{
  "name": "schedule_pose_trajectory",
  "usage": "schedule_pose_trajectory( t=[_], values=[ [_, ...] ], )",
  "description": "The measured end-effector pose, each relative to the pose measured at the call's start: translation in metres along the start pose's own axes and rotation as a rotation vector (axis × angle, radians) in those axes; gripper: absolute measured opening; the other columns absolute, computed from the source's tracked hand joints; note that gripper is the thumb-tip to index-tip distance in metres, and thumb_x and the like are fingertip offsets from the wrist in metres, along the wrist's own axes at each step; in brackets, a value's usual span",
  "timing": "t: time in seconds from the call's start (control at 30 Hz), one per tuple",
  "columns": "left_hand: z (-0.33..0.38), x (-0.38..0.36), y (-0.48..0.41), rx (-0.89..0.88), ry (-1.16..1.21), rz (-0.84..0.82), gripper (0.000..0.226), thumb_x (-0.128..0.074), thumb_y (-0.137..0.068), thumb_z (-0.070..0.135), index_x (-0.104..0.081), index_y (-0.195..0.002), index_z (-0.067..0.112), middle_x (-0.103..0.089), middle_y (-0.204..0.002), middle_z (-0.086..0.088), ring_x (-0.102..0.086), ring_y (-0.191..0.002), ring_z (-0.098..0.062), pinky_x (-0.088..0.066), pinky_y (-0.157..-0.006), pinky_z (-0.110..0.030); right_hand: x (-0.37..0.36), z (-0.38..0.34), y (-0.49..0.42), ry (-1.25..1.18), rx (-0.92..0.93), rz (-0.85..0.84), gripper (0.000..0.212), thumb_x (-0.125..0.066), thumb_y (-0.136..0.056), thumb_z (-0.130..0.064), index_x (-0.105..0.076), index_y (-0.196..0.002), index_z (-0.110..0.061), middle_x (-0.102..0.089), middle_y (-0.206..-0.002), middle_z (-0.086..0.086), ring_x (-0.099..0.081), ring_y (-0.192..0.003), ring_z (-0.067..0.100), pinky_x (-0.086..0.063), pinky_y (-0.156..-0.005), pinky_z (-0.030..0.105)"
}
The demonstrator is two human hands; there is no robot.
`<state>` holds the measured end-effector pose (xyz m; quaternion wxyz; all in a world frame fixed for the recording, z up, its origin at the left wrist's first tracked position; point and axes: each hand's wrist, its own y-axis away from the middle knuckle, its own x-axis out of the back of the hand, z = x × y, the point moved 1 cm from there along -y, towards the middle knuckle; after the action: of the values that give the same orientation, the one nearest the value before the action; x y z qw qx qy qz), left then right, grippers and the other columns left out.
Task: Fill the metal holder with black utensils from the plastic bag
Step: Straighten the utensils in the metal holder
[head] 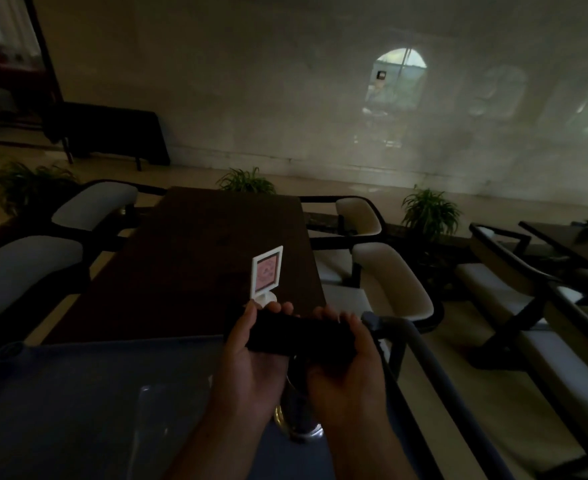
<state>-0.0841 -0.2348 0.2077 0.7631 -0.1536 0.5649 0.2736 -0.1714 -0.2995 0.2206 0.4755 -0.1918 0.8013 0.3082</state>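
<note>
Between both hands' fingers [278, 308], black utensils [299, 337] (bundled)

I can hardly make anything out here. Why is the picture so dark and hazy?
Head view: the room is dim, so the black bundle held in the left hand and right hand shows no detail; the far wall looks foggy with a bright arched patch; the wide lens bends chairs at the edges; only the white sign stands out.

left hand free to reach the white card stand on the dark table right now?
Probably not yet. The left hand is closed on one end of the black utensil bundle, shared with the right hand. The white card stand sits just beyond its fingertips, nothing between.
</note>
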Motion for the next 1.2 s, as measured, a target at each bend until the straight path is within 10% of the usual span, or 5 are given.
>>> schedule_pose_trajectory(
  t=[0.1, 0.27, 0.73, 0.93, 1.2],
  values=[
    [-0.002, 0.006, 0.003, 0.015, 0.014, 0.045, 0.019, -0.061, -0.082, 0.022, -0.076, -0.081, 0.011, -0.073, -0.085, -0.007, -0.073, -0.089, -0.024, -0.051, -0.086, -0.045, 0.0, -0.006, -0.003, -0.086, 0.032, 0.041, 0.035, -0.06, -0.087, -0.025, -0.074, -0.057, -0.012, -0.069, -0.067, 0.004, -0.07, -0.062, 0.019, -0.051, -0.079, 0.035],
    [-0.005, 0.013, 0.004, 0.037, -0.004, 0.078, 0.017, -0.063, -0.08, 0.016, -0.078, -0.075, 0.011, -0.075, -0.088, -0.011, -0.074, -0.092, -0.029, -0.054, -0.083, -0.045, 0.008, -0.014, -0.013, -0.132, 0.057, 0.083, 0.027, -0.058, -0.09, -0.02, -0.062, -0.064, -0.012, -0.059, -0.06, 0.003, -0.063, -0.051, 0.016, -0.05, -0.075, 0.033],
    [0.001, 0.069, -0.039, 0.037, -0.101, 0.393, 0.02, -0.049, -0.098, 0.01, -0.062, -0.084, 0.003, -0.072, -0.072, -0.012, -0.072, -0.077, -0.026, -0.053, -0.077, -0.039, 0.042, -0.062, -0.055, -0.007, 0.199, 0.046, 0.011, -0.062, -0.081, -0.015, -0.054, -0.088, -0.01, -0.053, -0.076, 0.002, -0.052, -0.073, 0.015, -0.042, -0.095, 0.033],
    [-0.022, 0.107, -0.047, -0.003, -0.747, 0.464, 0.025, -0.049, -0.092, -0.005, -0.063, -0.093, 0.015, -0.066, -0.097, -0.012, -0.063, -0.087, -0.022, -0.053, -0.078, -0.038, 0.064, -0.068, -0.071, 0.157, 0.207, 0.349, 0.03, -0.061, -0.093, -0.019, -0.062, -0.121, -0.009, -0.067, -0.093, 0.006, -0.065, -0.088, 0.015, -0.052, -0.092, 0.032],
    [-0.056, 0.143, -0.053, 0.167, -1.325, 0.257, 0.085, -0.073, -0.077, -0.005, -0.029, -0.148, 0.014, -0.045, -0.138, 0.0, -0.046, -0.127, -0.017, -0.042, -0.096, -0.031, 0.056, -0.067, -0.067, 0.546, 0.399, 0.367, 0.02, -0.06, -0.092, -0.016, -0.067, -0.073, -0.016, -0.069, -0.073, 0.006, -0.065, -0.073, 0.018, -0.052, -0.077, 0.037]
  ],
)
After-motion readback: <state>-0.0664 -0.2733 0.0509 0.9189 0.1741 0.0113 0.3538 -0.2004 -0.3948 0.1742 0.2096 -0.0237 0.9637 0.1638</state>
